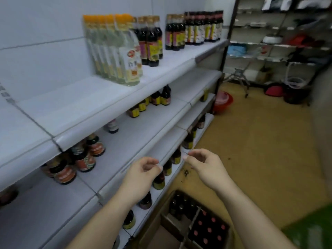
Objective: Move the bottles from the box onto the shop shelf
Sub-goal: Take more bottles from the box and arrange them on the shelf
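A cardboard box (pixel 167 219) stands on the floor at the bottom centre, with several dark bottles (pixel 209 230) with red caps upright in it. The white shop shelf (pixel 93 103) runs along the left in several tiers. Dark sauce bottles (pixel 152 38) and clear orange-capped bottles (pixel 115 51) stand on the top tier. My left hand (pixel 142 174) and my right hand (pixel 203 163) hover in front of the lower shelf edges, above the box. Both have loosely curled fingers and hold nothing.
More dark bottles (pixel 80 159) stand on the lower tiers. A red basin (pixel 222 102) sits on the tan floor past the shelf's end. A metal rack (pixel 276 45) with goods, a stand and a dark bucket (pixel 294 92) fill the back right.
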A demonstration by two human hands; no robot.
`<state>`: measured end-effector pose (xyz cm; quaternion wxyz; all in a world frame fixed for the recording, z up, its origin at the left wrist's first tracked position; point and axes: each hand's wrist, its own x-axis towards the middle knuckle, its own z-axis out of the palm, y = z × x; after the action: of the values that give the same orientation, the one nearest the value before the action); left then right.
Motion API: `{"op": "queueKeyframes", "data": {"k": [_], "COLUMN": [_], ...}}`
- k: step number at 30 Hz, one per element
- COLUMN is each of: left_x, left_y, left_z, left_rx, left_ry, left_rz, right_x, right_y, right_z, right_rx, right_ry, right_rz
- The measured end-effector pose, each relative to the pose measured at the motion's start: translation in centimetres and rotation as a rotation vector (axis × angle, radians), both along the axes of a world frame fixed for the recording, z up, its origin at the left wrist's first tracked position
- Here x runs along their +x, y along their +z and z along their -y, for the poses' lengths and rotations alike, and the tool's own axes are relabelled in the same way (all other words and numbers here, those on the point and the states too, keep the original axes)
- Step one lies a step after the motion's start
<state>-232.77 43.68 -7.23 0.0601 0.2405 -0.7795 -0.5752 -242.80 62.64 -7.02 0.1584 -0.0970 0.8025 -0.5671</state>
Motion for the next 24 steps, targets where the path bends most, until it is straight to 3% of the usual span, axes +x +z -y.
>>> {"op": "queueKeyframes", "data": {"k": [15, 24], "left_x": [-15.3, -20.2], "left_y": [-18.1, -34.5], "left_z": [4.5, 4.5], "left_rx": [0.01, -0.105], "left_ry": [-0.349, -0.39], "left_rz": [0.306, 0.436], "right_x": [-5.4, -7.6], "right_y": [-15.6, -32.7], "right_z": [3.0, 4.2], "right_rx": [0.195, 0.289], "right_ry": [-0.426, -0.521], "right_rz": [0.346, 0.522]}}
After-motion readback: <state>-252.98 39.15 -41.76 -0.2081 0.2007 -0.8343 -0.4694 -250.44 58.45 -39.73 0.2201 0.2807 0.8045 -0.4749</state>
